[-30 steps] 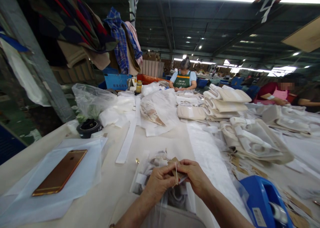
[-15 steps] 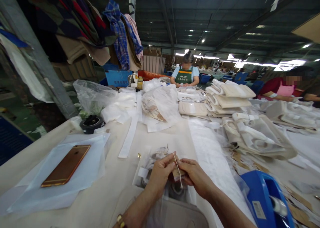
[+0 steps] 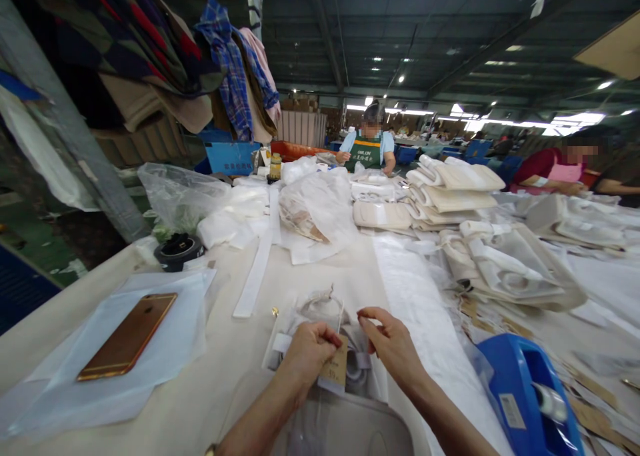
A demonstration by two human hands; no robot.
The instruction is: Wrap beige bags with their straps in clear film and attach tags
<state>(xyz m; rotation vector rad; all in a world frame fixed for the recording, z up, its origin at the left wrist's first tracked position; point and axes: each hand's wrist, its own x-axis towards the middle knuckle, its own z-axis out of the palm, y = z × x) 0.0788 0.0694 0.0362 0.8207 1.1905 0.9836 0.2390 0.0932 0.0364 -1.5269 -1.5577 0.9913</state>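
Observation:
My left hand (image 3: 314, 351) is closed in a pinch on a brown hang tag (image 3: 337, 365) with printing on it. A thin pale string runs upward from the tag. To its right, my right hand (image 3: 387, 339) is raised with thumb and forefinger pressed together; I cannot make out whether anything thin is between them. Under both hands lies a grey-beige bag (image 3: 357, 426), partly in clear plastic, with its strap bundled in wrapping at the far end. A small gold-coloured metal piece (image 3: 275, 312) lies just beyond it on the left.
A brown phone (image 3: 127, 336) rests on pale sheets at left. A blue container (image 3: 520, 389) with a white spool stands at right, near loose brown tags (image 3: 595, 416). Stacked beige bags (image 3: 460, 189) are farther back. Two co-workers sit beyond, one wearing a green apron (image 3: 367, 151).
My right hand has come away from the tag and moved slightly up. The tag has turned and now hangs face-on from my left hand. The view has shifted slightly.

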